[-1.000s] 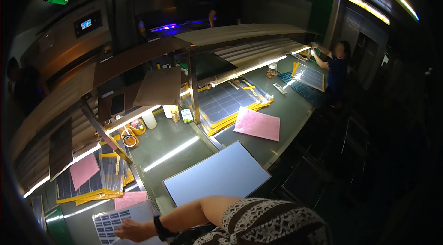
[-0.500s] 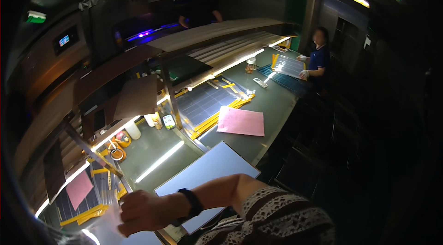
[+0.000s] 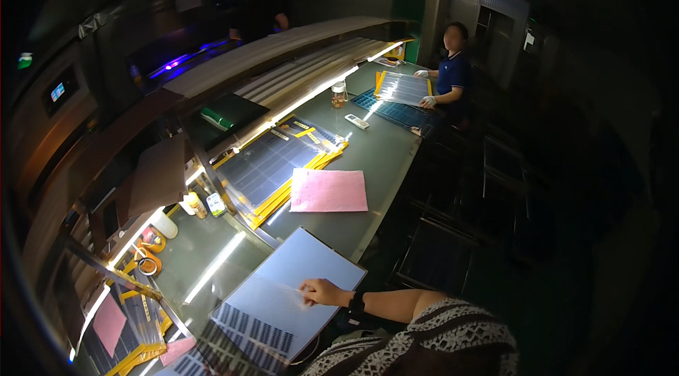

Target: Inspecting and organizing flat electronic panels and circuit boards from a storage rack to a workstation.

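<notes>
My right hand (image 3: 322, 292), with a dark band at the wrist, reaches in from the lower right over a pale, glowing flat panel (image 3: 311, 252). Its fingers are pinched together at the edge of a thin clear sheet (image 3: 254, 330), which carries rows of dark bars toward its lower left. Part of that sheet overlaps the panel, and its far end runs toward the bottom of the view. Outside the view is my left hand. A pink cloth (image 3: 329, 191) lies on the bench beyond the panel.
Stacked dark panels with yellow edges (image 3: 283, 164) lie behind the cloth. More yellow-edged panels (image 3: 145, 319) sit at lower left beneath another pink cloth (image 3: 109, 325). Tape rolls (image 3: 148, 263) and bottles (image 3: 165, 225) stand under the shelf. Across the bench, a gloved person (image 3: 453, 75) handles a panel.
My right hand has moved rightward from the lower left onto the glowing panel, drawing the clear sheet along. The dark bars now show over the panel. The whole view has shifted.
</notes>
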Available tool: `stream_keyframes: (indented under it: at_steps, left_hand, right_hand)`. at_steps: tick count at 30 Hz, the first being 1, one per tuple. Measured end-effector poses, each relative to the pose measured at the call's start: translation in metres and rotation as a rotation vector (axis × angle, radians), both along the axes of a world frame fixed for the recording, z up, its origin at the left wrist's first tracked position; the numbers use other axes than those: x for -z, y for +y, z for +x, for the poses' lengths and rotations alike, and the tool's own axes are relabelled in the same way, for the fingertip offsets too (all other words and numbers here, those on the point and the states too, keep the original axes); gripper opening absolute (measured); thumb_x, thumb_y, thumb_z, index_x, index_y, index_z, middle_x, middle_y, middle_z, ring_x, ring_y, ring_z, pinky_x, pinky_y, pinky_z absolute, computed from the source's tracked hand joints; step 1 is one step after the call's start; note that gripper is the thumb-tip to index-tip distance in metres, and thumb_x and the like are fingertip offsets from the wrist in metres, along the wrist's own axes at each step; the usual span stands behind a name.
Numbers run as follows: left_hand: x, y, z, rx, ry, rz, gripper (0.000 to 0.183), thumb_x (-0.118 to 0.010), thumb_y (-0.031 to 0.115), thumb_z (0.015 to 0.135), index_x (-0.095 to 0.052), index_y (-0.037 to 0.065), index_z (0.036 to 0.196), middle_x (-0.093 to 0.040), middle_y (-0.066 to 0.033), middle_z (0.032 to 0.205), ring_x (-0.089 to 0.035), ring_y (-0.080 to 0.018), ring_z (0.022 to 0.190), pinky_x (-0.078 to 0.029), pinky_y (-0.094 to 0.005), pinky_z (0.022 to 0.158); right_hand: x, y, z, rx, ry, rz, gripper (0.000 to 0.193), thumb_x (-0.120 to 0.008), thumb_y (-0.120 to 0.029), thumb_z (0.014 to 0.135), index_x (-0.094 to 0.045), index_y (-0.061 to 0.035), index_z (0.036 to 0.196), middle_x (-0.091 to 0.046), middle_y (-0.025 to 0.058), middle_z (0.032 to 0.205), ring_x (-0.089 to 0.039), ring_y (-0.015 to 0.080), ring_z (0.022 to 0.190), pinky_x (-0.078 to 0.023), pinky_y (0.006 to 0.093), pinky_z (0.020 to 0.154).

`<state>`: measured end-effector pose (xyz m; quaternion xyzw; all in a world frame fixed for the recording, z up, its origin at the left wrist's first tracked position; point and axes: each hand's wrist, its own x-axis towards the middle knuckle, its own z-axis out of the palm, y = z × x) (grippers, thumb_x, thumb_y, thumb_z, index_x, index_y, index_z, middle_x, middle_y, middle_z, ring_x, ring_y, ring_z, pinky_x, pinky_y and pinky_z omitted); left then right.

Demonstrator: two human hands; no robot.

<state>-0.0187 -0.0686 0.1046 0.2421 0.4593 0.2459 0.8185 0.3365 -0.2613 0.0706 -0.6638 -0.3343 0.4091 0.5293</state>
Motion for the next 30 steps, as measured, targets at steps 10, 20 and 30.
stream_keyframes:
  at_steps: [10,20,30]
  left_hand:
    - [0.016,-0.006,-0.062,0.019,0.158,0.064,0.053,-0.04,0.05,0.087,-0.049,0.005,0.114,-0.056,-0.0118,0.105,-0.054,-0.0313,0.092,-0.046,-0.0475,0.078]
    - [0.043,-0.005,0.008,-0.062,0.507,0.482,0.018,-0.055,0.01,0.084,-0.056,-0.006,0.093,-0.062,-0.0123,0.081,-0.063,-0.0225,0.063,-0.054,-0.0311,0.053]
    - [0.059,-0.018,0.03,-0.061,0.542,0.603,0.014,-0.06,0.006,0.081,-0.06,-0.005,0.089,-0.063,-0.0092,0.078,-0.06,-0.0158,0.063,-0.053,-0.0285,0.056]
  right_hand:
    - [0.047,-0.086,0.012,0.119,0.044,-0.165,0.013,-0.054,-0.009,0.083,-0.059,-0.0001,0.091,-0.063,0.0079,0.071,-0.062,0.0118,0.063,-0.051,0.0233,0.057]
    - [0.054,-0.12,0.038,0.171,0.035,-0.164,0.015,-0.053,-0.002,0.082,-0.06,0.0048,0.093,-0.064,0.0103,0.077,-0.063,0.0131,0.065,-0.051,0.024,0.059]
    - [0.054,-0.142,0.078,0.257,0.107,-0.157,0.005,-0.058,-0.002,0.08,-0.055,0.0014,0.082,-0.061,0.0084,0.071,-0.06,0.0115,0.061,-0.05,0.0231,0.056]
